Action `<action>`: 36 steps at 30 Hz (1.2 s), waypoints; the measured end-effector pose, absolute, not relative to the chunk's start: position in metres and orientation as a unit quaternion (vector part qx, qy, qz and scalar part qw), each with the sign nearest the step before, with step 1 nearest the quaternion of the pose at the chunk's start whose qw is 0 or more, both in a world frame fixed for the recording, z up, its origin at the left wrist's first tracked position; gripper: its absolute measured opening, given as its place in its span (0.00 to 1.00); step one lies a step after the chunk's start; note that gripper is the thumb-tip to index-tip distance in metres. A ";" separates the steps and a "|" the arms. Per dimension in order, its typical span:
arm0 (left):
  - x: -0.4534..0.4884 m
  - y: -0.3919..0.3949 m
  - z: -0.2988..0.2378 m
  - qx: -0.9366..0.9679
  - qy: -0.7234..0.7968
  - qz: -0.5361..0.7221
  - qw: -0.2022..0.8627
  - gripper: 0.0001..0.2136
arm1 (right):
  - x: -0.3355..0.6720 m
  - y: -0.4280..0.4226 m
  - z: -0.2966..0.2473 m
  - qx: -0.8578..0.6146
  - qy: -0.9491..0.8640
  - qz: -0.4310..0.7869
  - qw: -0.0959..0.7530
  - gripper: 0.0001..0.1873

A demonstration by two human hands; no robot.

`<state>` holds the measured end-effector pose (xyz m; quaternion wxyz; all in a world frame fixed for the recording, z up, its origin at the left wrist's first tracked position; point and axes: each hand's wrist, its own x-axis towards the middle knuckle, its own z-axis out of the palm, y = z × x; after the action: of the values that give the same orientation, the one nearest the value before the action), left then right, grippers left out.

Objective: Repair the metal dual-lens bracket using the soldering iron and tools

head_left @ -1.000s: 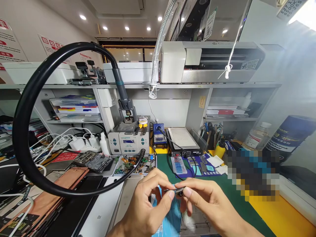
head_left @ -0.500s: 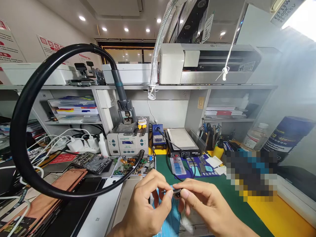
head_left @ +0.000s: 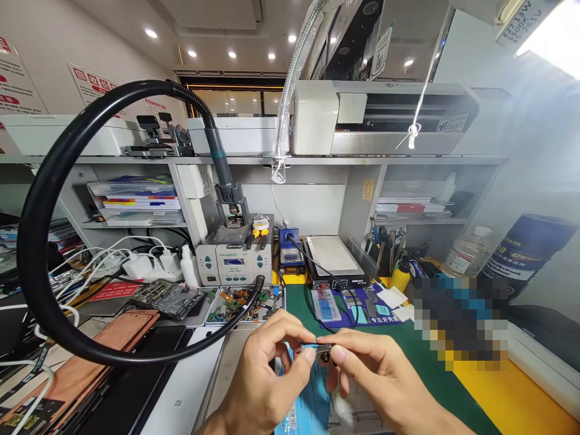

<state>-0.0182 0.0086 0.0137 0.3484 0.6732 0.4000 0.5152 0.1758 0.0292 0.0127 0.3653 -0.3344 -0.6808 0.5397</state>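
Low in the middle of the head view, my left hand [head_left: 267, 377] and my right hand [head_left: 376, 374] meet, both pinched on a small dark metal part [head_left: 321, 350] with a round lens-like piece at its underside. Each hand grips one end between thumb and forefinger. The part hangs above a blue mat [head_left: 312, 405] on the green bench surface [head_left: 408, 344]. What lies under my palms is hidden.
A black hose [head_left: 45, 199] loops from a hot-air station [head_left: 238, 257] at the back. Trays of small parts [head_left: 247, 302], phone boards [head_left: 170, 297], a heating plate [head_left: 335, 257], bottles [head_left: 471, 251] and a blurred patch [head_left: 462, 320] ring the bench. Phones [head_left: 122, 356] lie left.
My hands have shifted slightly lower and closer while keeping their pinch on the small part. The view has tilted a little. Nothing else on the bench has moved.
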 end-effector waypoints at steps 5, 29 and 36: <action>-0.015 0.012 0.015 0.625 0.434 0.459 0.459 0.09 | 0.173 0.033 0.019 -0.318 -0.621 0.607 0.381 0.18; -0.012 0.007 0.010 0.747 0.470 0.431 0.185 0.19 | 0.173 0.039 0.011 -0.330 -0.510 0.729 0.315 0.19; -0.015 0.012 0.001 0.767 0.446 0.442 0.132 0.14 | 0.171 0.039 0.013 -0.327 -0.518 0.731 0.299 0.23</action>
<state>-0.0147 0.0120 0.0009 0.1315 0.7666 0.4463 0.4425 0.1712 0.0390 0.0127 0.2992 -0.3275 -0.5184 0.7311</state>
